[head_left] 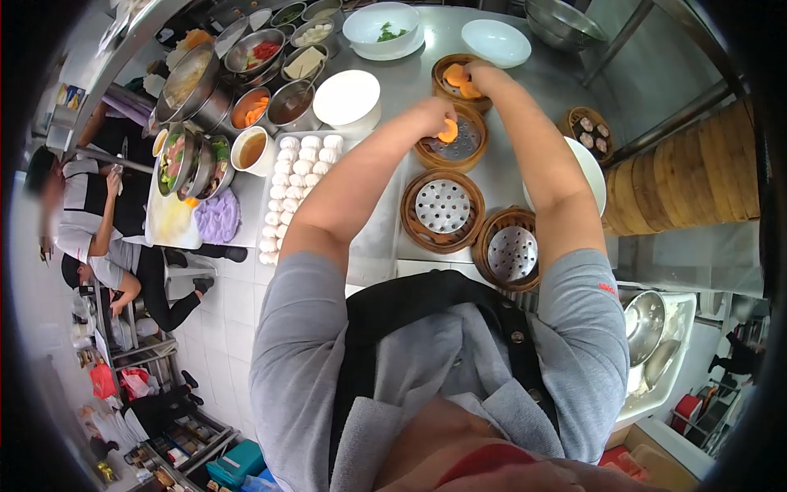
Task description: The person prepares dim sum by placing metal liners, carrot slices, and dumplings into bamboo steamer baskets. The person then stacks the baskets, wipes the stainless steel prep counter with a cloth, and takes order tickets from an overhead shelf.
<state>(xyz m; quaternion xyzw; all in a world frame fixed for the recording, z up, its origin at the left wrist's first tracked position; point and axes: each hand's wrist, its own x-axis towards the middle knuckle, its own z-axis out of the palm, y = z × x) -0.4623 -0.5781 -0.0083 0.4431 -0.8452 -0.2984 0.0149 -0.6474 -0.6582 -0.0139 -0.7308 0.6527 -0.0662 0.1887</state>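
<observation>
My left hand (433, 118) is closed on an orange carrot slice (448, 131), held over a bamboo steamer basket (475, 157) with a perforated metal liner. Farther back, my right hand (487, 79) reaches into another bamboo steamer (438, 84), its fingers pinching a carrot slice (469, 89). A second carrot slice (453, 75) lies beside those fingers in the same basket. Nearer my body stand two more steamers, one on the left (407, 215) and one on the right (485, 261), each with a round perforated metal plate.
Left of my arm is a tray of white buns (288, 179), with a white tub (348, 100) behind it. Metal ingredient bowls, including one of carrots (251, 108), crowd the far left. White bowls (497, 43) stand at the back. Stacked steamers (680, 176) rise at right. Co-workers (90, 205) are far left.
</observation>
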